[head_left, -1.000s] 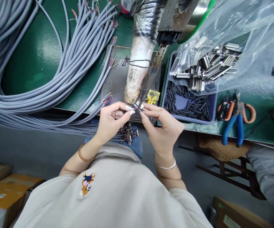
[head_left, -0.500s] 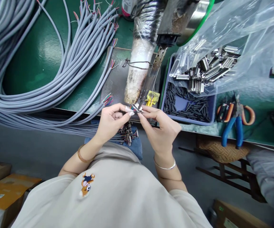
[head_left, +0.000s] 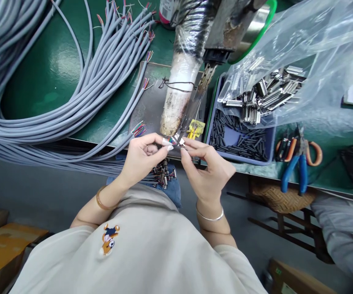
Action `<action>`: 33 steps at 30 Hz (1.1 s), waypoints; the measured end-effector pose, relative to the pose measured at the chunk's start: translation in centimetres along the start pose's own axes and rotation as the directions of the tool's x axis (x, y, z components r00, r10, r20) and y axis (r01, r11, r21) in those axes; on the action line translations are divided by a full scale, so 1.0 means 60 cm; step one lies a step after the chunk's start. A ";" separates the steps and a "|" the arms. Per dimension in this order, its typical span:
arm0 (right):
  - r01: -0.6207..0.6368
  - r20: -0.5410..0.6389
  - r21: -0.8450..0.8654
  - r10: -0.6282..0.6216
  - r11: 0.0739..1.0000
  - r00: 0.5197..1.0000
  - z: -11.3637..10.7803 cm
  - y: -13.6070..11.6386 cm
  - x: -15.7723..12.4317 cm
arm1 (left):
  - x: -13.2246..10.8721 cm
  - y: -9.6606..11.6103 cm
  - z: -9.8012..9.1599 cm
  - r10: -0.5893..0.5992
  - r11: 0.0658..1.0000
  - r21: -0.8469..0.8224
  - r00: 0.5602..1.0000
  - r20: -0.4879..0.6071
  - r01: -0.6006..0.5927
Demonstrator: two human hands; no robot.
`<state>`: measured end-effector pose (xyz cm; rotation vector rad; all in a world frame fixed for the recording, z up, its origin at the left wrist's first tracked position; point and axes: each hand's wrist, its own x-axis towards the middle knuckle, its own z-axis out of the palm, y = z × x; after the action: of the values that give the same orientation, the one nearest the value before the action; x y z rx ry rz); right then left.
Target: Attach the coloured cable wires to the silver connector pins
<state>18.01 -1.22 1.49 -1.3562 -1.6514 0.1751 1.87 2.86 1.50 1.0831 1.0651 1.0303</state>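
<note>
My left hand [head_left: 147,157] pinches the colored wires [head_left: 172,141] of a grey cable between thumb and fingers. Opposite it, my right hand [head_left: 208,169] has thumb and fingers closed on a small metal connector [head_left: 181,141]. Wires and connector meet under the tip of a soldering iron [head_left: 199,92], which is mounted pointing down from above. Beside the iron hangs a stained white extraction tube [head_left: 179,81] wrapped in plastic film. Below my left hand, finished-looking cable ends with connectors [head_left: 164,175] lie over my lap.
A large bundle of grey cables [head_left: 81,102] covers the left of the bench. A blue bin [head_left: 268,159] holds black sleeves [head_left: 240,143] and a plastic bag of metal connectors [head_left: 265,94]. Blue-handled pliers [head_left: 299,163] lie at the right edge, near a yellow sponge [head_left: 197,127] further left.
My right thumb has drawn slightly back from the connector, showing more of its metal. My left hand keeps its pinch on the wires. The whole view has shifted slightly.
</note>
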 end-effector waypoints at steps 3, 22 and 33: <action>0.006 0.037 -0.006 -0.006 1.000 0.999 -0.003 0.003 -0.002 | -0.001 -0.003 0.000 -0.013 1.000 0.012 1.000 0.004 0.013; -0.019 -0.042 0.028 0.020 0.999 0.999 0.005 0.004 -0.004 | -0.002 0.003 0.001 0.108 0.985 0.138 0.994 -0.004 -0.106; 0.046 0.027 -0.031 -0.046 0.998 0.999 -0.003 0.003 -0.005 | -0.005 -0.002 -0.004 0.137 0.972 0.188 0.990 0.039 -0.142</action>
<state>18.25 -1.49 1.30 -1.3437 -1.7122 0.1403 1.62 2.57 1.40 1.3387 1.0949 1.0377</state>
